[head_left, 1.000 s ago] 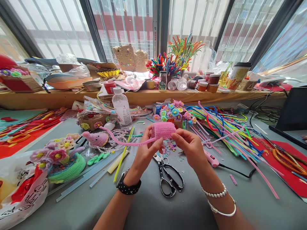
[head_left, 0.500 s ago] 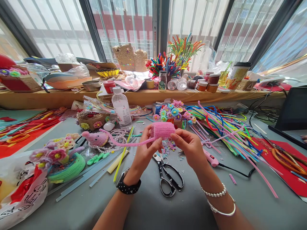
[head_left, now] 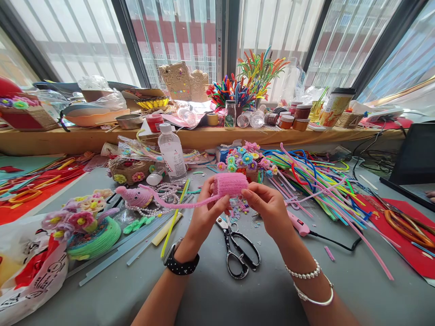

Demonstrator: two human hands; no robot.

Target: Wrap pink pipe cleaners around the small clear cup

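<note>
Between my two hands is a pink roll of wound pipe cleaner (head_left: 231, 184), held up above the table. My left hand (head_left: 209, 203) grips its left side, thumb at the lower edge. A loose pink tail runs leftward from under that thumb. My right hand (head_left: 267, 203) pinches the roll's lower right edge between thumb and fingers. Below the hands lie black-handled scissors (head_left: 239, 253). A pink pipe-cleaner animal (head_left: 137, 197) with small eyes sits to the left, beside a string of pearl beads (head_left: 171, 194).
A pink glue gun (head_left: 299, 224) and a heap of coloured pipe cleaners (head_left: 316, 176) lie at right. Clear glue sticks (head_left: 112, 258) and a green flower pot (head_left: 97, 237) are at left. A plastic bottle (head_left: 172, 154) stands behind. Orange-handled scissors (head_left: 406, 226) rest on red paper.
Almost nothing differs. The loose pink tail hangs slightly differently at its left end; both hands keep their hold on the roll.
</note>
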